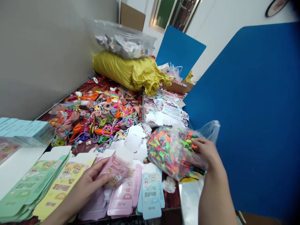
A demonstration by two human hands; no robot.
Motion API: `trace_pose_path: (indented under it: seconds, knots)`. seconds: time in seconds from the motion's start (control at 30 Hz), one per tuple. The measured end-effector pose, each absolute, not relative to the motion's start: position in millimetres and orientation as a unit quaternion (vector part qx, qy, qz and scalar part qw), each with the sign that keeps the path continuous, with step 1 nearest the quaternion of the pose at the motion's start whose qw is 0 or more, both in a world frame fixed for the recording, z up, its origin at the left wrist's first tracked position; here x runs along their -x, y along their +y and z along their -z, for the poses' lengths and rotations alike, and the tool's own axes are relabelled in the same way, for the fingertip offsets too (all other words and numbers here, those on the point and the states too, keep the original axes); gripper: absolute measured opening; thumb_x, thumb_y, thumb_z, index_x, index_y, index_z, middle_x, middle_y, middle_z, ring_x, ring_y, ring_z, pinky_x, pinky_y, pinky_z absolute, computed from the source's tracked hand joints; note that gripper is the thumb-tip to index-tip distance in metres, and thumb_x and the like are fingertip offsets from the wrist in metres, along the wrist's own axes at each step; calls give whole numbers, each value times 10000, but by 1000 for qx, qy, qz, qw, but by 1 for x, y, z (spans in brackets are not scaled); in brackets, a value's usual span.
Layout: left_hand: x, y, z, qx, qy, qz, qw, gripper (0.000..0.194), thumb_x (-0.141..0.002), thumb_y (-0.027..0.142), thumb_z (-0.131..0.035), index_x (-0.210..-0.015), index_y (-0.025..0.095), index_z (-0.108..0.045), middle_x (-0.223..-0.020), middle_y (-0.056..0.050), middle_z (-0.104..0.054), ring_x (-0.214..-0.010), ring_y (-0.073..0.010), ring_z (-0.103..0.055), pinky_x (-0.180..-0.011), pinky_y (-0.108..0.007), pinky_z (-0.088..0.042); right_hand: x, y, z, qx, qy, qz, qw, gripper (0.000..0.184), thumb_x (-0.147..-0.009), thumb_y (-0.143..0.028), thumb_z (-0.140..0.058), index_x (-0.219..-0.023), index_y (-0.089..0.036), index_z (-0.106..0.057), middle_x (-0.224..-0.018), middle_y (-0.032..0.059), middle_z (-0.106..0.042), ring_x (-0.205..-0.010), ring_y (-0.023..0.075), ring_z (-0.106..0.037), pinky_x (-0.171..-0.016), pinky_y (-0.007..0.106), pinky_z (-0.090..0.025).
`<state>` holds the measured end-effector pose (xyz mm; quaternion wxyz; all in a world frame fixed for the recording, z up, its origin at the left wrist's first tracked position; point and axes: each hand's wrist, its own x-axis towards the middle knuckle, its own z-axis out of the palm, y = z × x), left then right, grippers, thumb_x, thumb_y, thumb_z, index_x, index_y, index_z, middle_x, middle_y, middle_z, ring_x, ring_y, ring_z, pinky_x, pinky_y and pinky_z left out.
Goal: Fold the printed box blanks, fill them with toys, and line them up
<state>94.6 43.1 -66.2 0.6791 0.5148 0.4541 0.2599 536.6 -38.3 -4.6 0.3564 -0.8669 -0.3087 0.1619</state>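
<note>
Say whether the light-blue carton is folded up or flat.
Flat: the light-blue carton lies spread out, its end tabs unfolded, not built into a box.

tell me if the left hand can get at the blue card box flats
Probably yes: the left hand is on the pink card flats, and the blue flats lie right beside them, nothing between.

Green card stack (30, 184) cut off left; pink card (114, 170) print too small.

pink carton blank (114, 172): flat, tilted | clear bag of colourful scraps (173, 153): bulging
</note>
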Motion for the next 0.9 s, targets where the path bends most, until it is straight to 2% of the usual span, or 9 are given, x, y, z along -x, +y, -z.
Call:
trace_pose_path:
  seconds: [0.23, 0.4, 0.5, 0.6, 0.67, 0.77, 0.9]
  knots:
    - [-96, 43, 68, -512, 462, -255, 678, 628, -680, 489, -754, -1240, 247, -606, -1298, -47, -633, -1193, -335, -569, -1004, -407, -482, -523, -42, -10, 793, -255, -249, 494, 310, -545, -401, -770, -697, -149, -671, -578, 20, -601, -482, 129, -498, -446, 257, -365]
    - [-100, 43, 67, -511, 451, -256, 686, 606, -711, 460, -739, -1254, 237, -589, -1297, -53, -630, -1174, -321, -580, -997, -397, -485, -497, -37, -28, 729, -277, -294, 552, 330, -528, -437, -796, -627, -166, -636, -513, -30, -499, -434, 75, -378, -413, 226, -280]
    - [-105, 39, 64, -515, 435, -260, 691, 573, -751, 370, -722, -1282, 229, -560, -1276, -62, -638, -1153, -302, -592, -999, -398, -474, -455, -24, -31, 694, -322, -321, 559, 279, -586, -416, -788, -659, -174, -669, -569, -10, -546, -493, 100, -442, -471, 243, -351]
    - [-111, 33, 62, -509, 403, -273, 710, 523, -751, 299, -724, -1246, 210, -580, -1240, -77, -652, -1131, -288, -599, -985, -393, -472, -399, -7, -26, 649, -445, -303, 538, 170, -685, -367, -738, -673, -202, -695, -771, 47, -661, -765, 192, -596, -684, 313, -468]
    - [-113, 30, 63, -495, 374, -289, 729, 507, -753, 276, -724, -1235, 212, -579, -1221, -76, -657, -1106, -271, -608, -956, -378, -482, -362, 3, -20, 619, -531, -291, 500, 132, -751, -337, -683, -691, -221, -705, -934, 68, -682, -953, 230, -600, -836, 369, -465]
    - [-110, 29, 64, -479, 344, -317, 743, 495, -762, 258, -723, -1232, 217, -572, -1211, -70, -656, -1110, -258, -600, -949, -367, -473, -319, 14, -12, 594, -622, -296, 415, 126, -794, -284, -617, -726, -240, -714, -1068, 73, -665, -1031, 242, -588, -921, 434, -441]
    - [-99, 28, 63, -467, 348, -344, 737, 490, -743, 263, -743, -1205, 202, -590, -1200, -77, -652, -1113, -266, -587, -947, -369, -461, -293, 24, -9, 552, -687, -346, 322, 189, -758, -175, -604, -840, -276, -743, -1187, 54, -635, -1144, 246, -551, -990, 467, -410]
